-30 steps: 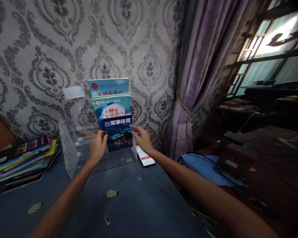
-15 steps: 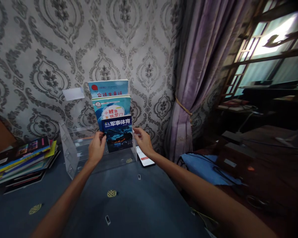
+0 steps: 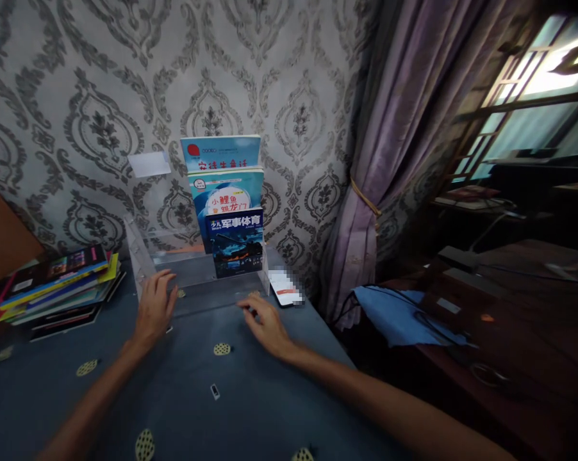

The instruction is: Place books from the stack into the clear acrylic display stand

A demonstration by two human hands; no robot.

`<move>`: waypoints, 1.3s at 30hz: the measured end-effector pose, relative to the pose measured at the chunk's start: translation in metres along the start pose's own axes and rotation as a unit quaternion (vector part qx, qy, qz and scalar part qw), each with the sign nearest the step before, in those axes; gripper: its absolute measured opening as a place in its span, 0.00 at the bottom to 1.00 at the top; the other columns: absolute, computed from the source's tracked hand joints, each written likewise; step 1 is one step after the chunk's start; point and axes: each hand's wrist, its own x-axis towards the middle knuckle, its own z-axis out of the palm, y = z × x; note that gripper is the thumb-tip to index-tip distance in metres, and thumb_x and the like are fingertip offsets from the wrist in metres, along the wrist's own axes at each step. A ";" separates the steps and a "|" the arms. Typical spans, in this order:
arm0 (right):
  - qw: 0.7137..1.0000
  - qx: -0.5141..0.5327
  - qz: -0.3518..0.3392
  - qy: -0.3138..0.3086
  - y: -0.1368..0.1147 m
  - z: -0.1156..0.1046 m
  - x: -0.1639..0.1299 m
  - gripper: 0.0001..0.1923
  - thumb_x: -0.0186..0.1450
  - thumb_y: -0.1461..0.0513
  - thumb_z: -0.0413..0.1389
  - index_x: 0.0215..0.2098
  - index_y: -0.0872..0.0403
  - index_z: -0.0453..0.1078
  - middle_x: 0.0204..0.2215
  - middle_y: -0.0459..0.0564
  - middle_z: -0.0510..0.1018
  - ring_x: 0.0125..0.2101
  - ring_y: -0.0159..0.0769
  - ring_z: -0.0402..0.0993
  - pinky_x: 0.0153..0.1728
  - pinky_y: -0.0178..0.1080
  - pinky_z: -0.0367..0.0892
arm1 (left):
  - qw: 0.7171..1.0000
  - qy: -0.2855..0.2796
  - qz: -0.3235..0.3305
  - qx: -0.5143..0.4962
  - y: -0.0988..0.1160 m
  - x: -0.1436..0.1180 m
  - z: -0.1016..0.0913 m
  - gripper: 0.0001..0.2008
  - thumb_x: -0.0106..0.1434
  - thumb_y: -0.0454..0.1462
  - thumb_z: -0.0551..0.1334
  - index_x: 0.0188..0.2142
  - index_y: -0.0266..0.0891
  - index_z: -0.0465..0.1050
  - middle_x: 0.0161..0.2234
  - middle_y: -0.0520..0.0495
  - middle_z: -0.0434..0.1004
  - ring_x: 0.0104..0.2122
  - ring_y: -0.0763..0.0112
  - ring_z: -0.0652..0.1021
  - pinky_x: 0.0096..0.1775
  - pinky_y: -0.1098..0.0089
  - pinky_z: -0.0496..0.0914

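A clear tiered book rack stands against the wall on the dark blue tablecloth. In its right part three books rise in steps. The dark blue book with a tank-like picture is in front, a teal book behind it, and a light blue book at the back. My left hand is at the rack's left front, fingers apart and holding nothing. In front of the rack's lower right edge, my right hand has its fingers loosely bent and apart, with nothing in them.
A pile of books and magazines lies at the left. A phone rests right of the rack, near the table's right edge. Farther right are a tied purple curtain and a blue cloth. A pale card shows against the wallpaper.
Both hands have let go of the dark blue book and drawn down toward me, the left one also moving left. The book stays in the rack. The view has shifted slightly.
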 end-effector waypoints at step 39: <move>0.982 0.075 0.096 -0.144 -0.025 0.087 -0.028 0.13 0.66 0.60 0.50 0.36 0.53 0.77 0.32 0.51 0.78 0.35 0.40 0.76 0.38 0.40 0.70 | 0.900 -0.184 -0.188 0.347 -0.194 0.004 -0.124 0.30 0.71 0.48 0.49 0.64 0.28 0.60 0.57 0.22 0.71 0.57 0.36 0.70 0.57 0.34 0.55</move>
